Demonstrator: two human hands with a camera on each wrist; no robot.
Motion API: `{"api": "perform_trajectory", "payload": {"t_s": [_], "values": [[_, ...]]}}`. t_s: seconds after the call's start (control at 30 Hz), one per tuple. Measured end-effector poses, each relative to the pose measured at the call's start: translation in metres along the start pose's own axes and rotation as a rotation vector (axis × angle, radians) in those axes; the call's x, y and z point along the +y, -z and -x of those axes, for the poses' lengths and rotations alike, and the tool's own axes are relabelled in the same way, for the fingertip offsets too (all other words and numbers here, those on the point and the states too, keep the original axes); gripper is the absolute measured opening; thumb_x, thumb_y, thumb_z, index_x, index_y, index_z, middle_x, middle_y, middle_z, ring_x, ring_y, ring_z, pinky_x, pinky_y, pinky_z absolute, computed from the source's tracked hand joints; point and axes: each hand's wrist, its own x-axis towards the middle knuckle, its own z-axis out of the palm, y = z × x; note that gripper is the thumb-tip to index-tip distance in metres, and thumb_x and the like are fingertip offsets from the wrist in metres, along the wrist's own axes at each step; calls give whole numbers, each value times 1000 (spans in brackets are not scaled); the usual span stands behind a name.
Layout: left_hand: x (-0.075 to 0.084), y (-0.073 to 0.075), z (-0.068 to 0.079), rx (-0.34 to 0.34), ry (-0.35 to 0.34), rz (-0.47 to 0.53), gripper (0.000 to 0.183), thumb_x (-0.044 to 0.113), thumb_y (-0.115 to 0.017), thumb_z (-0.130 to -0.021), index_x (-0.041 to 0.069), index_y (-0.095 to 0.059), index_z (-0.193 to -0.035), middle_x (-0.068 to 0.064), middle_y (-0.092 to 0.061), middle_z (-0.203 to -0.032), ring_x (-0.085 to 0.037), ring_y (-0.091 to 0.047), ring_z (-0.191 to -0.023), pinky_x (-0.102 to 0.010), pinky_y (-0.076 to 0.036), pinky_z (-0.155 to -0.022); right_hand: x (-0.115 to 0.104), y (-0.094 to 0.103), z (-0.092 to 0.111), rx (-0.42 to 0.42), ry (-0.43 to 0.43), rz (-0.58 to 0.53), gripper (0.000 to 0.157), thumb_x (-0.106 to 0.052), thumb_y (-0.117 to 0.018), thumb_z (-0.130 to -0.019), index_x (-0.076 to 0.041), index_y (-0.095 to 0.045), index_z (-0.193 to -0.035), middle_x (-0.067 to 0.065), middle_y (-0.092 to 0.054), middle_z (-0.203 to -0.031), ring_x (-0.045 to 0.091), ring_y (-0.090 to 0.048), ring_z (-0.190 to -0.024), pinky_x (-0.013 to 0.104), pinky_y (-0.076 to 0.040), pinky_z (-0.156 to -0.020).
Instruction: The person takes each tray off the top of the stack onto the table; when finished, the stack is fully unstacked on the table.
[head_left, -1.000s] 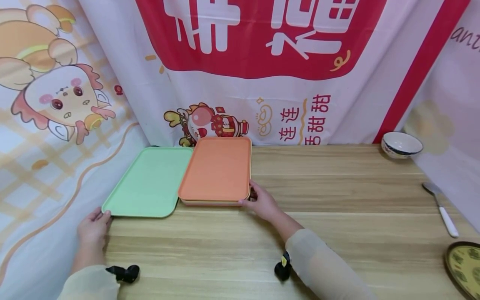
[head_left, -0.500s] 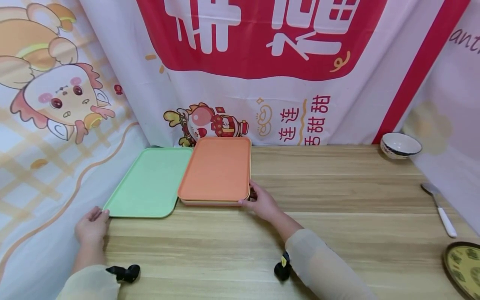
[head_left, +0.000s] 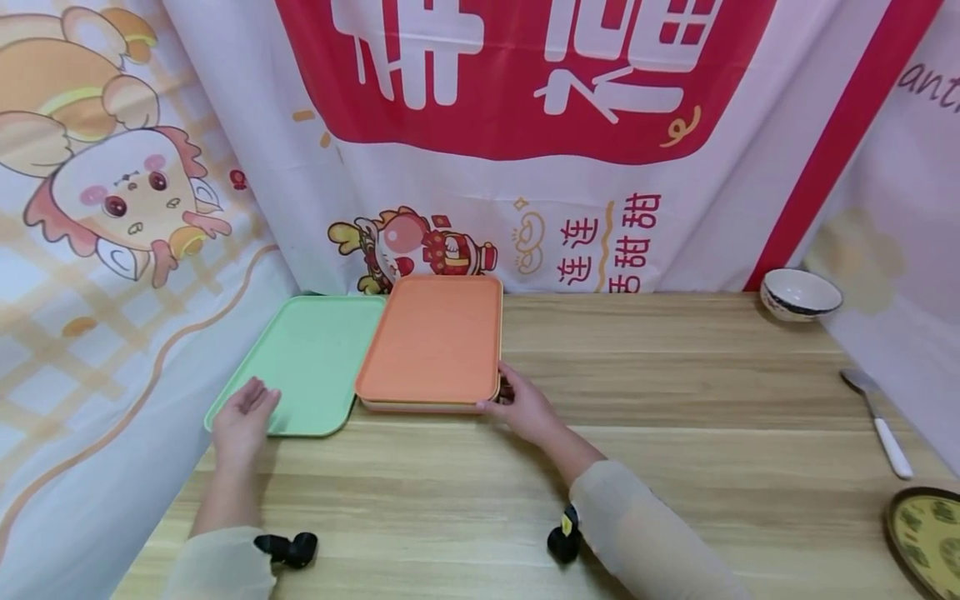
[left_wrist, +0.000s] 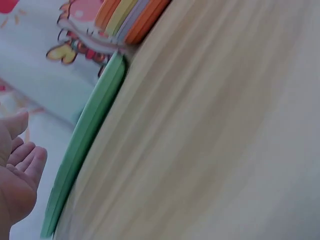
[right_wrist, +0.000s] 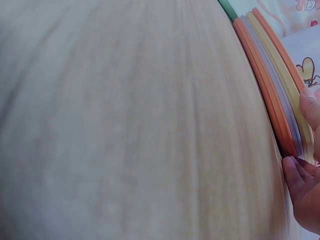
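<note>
A green tray [head_left: 318,358] lies flat on the table at the far left. My left hand [head_left: 243,421] is over its near left corner, fingers loosely bent, holding nothing; in the left wrist view the hand [left_wrist: 20,170] appears apart from the tray's edge. Against the green tray's right side sits a stack of several trays, with an orange tray [head_left: 435,337] on top. Yellow, lilac and orange edges show below it in the right wrist view. My right hand [head_left: 525,404] grips the stack's near right corner, its thumb by the upper edges and fingers [right_wrist: 297,177] at the lowest tray.
A white bowl with a dark rim [head_left: 801,296] stands at the back right. Nearer on the right lie a spoon with a white handle [head_left: 892,448] and a yellow patterned round item [head_left: 930,537], cut by the frame. Printed cloth [head_left: 697,225] hangs behind the table.
My left hand has left the green tray's near left corner and moved right and slightly up over the tray. The right hand and the stack stay where they were.
</note>
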Motion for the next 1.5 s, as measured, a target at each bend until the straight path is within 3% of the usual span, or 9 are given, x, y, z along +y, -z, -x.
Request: {"api": "perform_trajectory", "payload": {"t_s": [0.13, 0.37, 0.47, 0.63, 0.83, 1.1, 1.5], "values": [[3, -25, 6, -148, -56, -23, 70, 20, -59, -99, 6, -21, -155, -14, -27, -161, -29, -31, -147, -10, -40, -107, -1, 0, 1, -4, -8, 7, 85, -28, -78, -85, -9, -32, -153, 14, -58, -134, 29, -57, -123, 43, -50, -107], [0, -62, 20, -351, -98, -36, 76, 18, -60, -98, 3, -14, -156, -16, -21, -162, -29, -25, -149, -35, -27, -123, 0, -1, 1, -10, 9, -11, 84, -26, -78, -85, -8, -32, -153, 13, -58, -135, 28, -57, -122, 41, -52, -105], [-1, -74, 26, -396, -113, -8, 77, 14, -61, -97, 0, -12, -156, -18, -17, -163, -29, -20, -151, -38, -22, -125, 1, -1, 1, -6, 13, -11, 85, -27, -78, -85, -9, -32, -153, 13, -58, -135, 28, -57, -122, 41, -52, -105], [-2, -85, 33, -403, -122, -4, 78, 12, -61, -97, 0, -11, -156, -17, -13, -164, -28, -15, -152, -36, -17, -127, 3, -2, 0, 0, 39, 15, 84, -29, -77, -85, -6, -32, -152, 15, -58, -135, 29, -58, -122, 43, -50, -107], [-2, -93, 38, -423, -125, 76, 79, 5, -60, -96, -3, -9, -155, -19, -13, -163, -26, -15, -151, -36, -19, -125, 3, -1, 0, 2, 36, 19, 85, -28, -78, -85, -6, -32, -153, 15, -58, -136, 29, -58, -123, 42, -50, -107], [-8, -96, 37, -446, -128, 11, 85, 7, -62, -95, 0, -3, -156, -20, -12, -163, -28, -16, -151, -37, -19, -126, 3, 1, 0, 1, 40, 13, 85, -29, -78, -85, -6, -32, -153, 14, -58, -135, 29, -58, -122, 40, -53, -104], [-14, -94, 30, -407, -156, -35, 77, 6, -62, -96, -4, -13, -155, -24, -22, -160, -31, -26, -149, -38, -27, -122, 0, 0, 2, 14, 26, -2, 84, -27, -78, -85, -6, -32, -153, 16, -58, -135, 30, -57, -122, 43, -51, -105]]}}
